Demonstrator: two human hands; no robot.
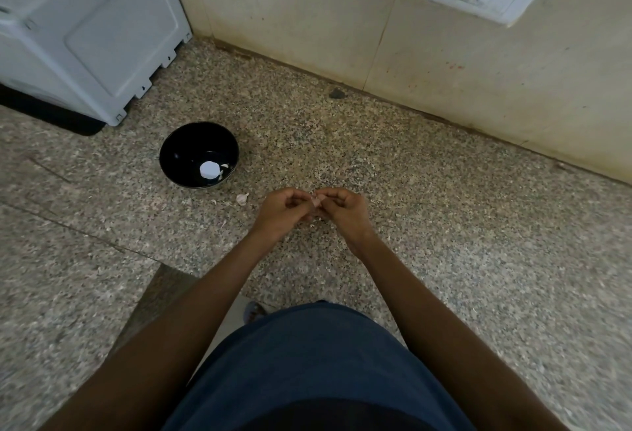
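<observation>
Closest to me is my dark blue shirt [307, 362], and past it my forearms reach out over the speckled stone counter [444, 225]. Both hands are curled and meet at the fingertips: my left hand [282, 213] and my right hand [345, 213] pinch one small garlic clove [316, 201] between them, held just above the counter. It looks pinkish, so I judge that its skin is only partly off.

Just left of my left hand lies a loose clove [242, 199] on the stone, unpeeled as far as I can tell, with a scrap of skin [223, 223] near it. Further left and beyond sits the black bowl [164, 157], holding a round white piece [208, 170] and a couple of pale bits that I take for finished cloves.

So a little is done. The clove in hand needs finishing and dropping in the bowl, then the loose one.
</observation>
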